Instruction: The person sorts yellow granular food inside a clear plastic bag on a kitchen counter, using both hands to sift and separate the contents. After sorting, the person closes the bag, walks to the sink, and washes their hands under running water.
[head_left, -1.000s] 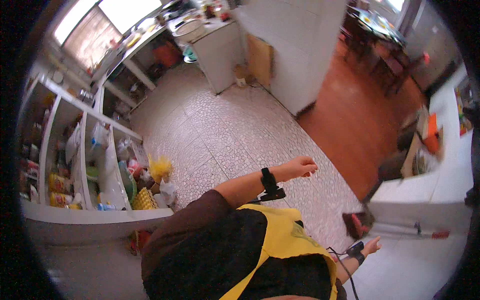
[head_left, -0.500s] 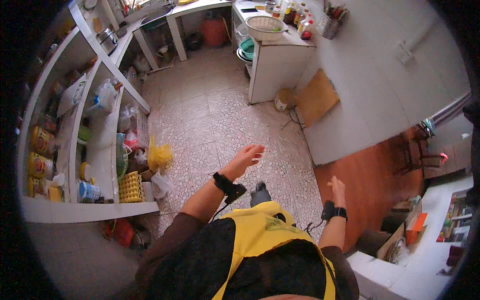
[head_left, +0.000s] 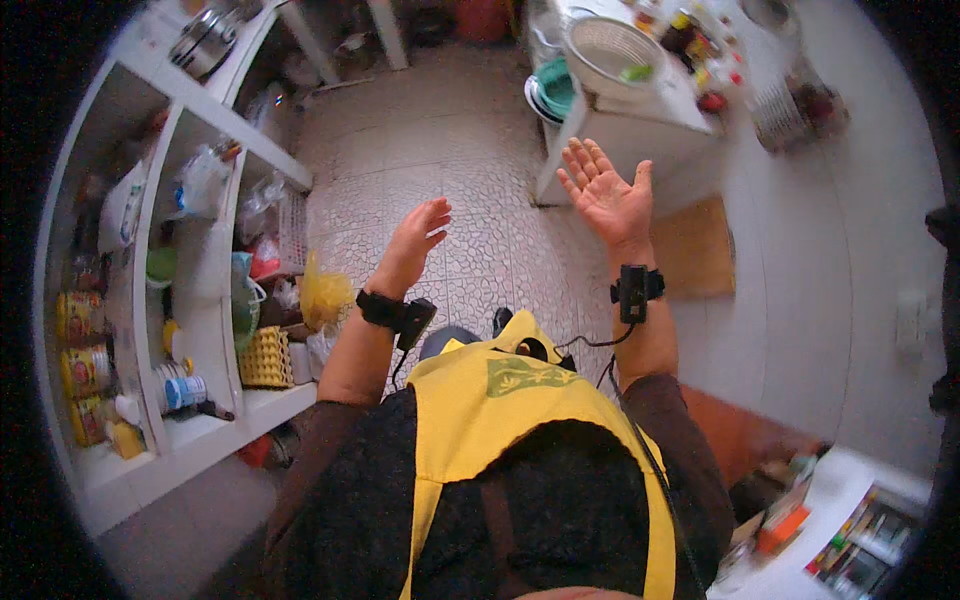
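Observation:
Both of my hands are raised over the tiled floor [head_left: 430, 130] and hold nothing. My left hand [head_left: 407, 245] has its fingers stretched out, pointing up and to the right. Palm up and fingers spread, my right hand [head_left: 610, 200] reaches in front of the white counter [head_left: 640, 130]; in the picture it overlaps the counter's near side, and I cannot tell that it touches. A black strap with a small box [head_left: 634, 292] sits on my right wrist, and a similar wrist strap [head_left: 392, 312] on my left. I wear a yellow apron [head_left: 520, 400].
White shelves [head_left: 270, 400] on the left hold tins, bags and a yellow egg tray [head_left: 266, 358]. A yellow plastic bag [head_left: 325, 292] lies beside them. On the counter stand a white basket [head_left: 612, 50] and several bottles [head_left: 690, 40]. A brown board [head_left: 700, 250] leans on the right wall.
My view has turned and moved toward the counter. The right hand has risen and turned palm up with fingers spread; the left hand has shifted left and up in the picture.

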